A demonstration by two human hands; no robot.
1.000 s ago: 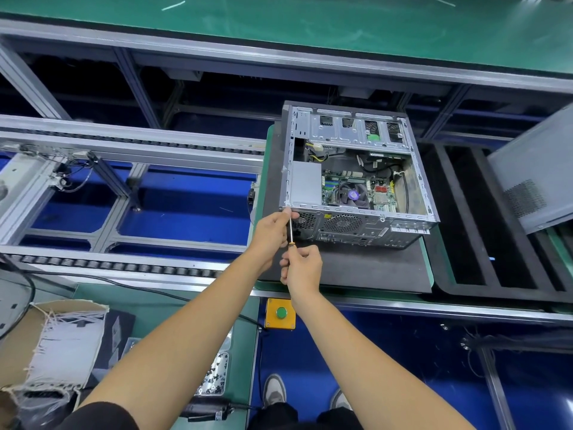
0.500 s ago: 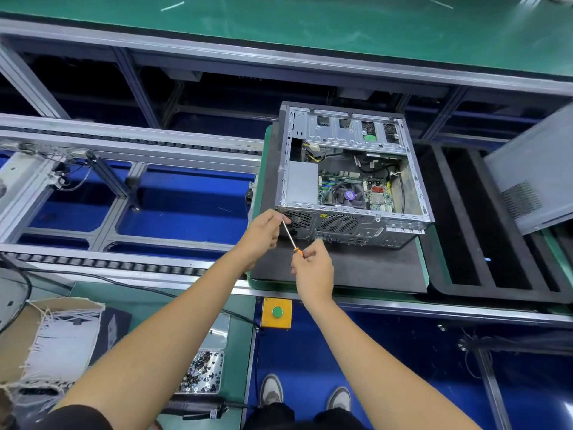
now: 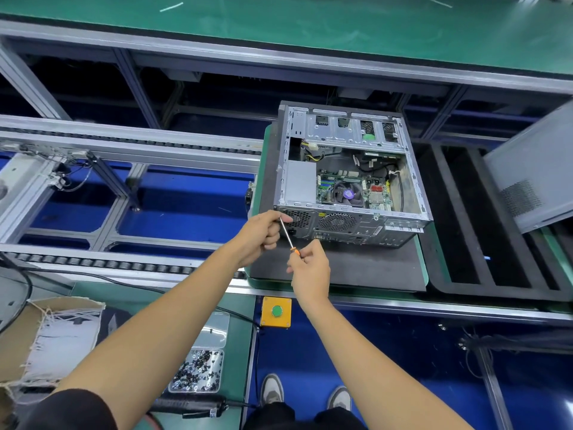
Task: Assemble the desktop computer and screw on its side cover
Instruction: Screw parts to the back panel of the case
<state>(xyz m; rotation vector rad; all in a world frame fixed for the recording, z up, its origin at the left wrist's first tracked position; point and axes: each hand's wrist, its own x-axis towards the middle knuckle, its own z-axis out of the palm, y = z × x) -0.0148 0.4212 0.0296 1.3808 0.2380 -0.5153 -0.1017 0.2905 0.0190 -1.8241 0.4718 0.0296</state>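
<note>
The left hand [image 3: 259,235] has its fingers [image 3: 273,234] curled, thumb and forefinger pinching the steel shaft of a screwdriver [image 3: 287,236] up near the tip, right at the near left corner of the case [image 3: 347,178]. The right hand [image 3: 310,268] has its fingers closed round the orange handle lower down, so the tool slants from the case corner down toward the person. The case lies open side up on a dark mat [image 3: 341,268], with the board, fan and cables showing inside. A grey side cover [image 3: 533,169] leans tilted well off to the right, over a black tray [image 3: 465,243]. Nearer the person, on the green worktop [image 3: 238,352], sits a box of screws [image 3: 198,370], with a yellow button box [image 3: 276,311] just beside.
</note>
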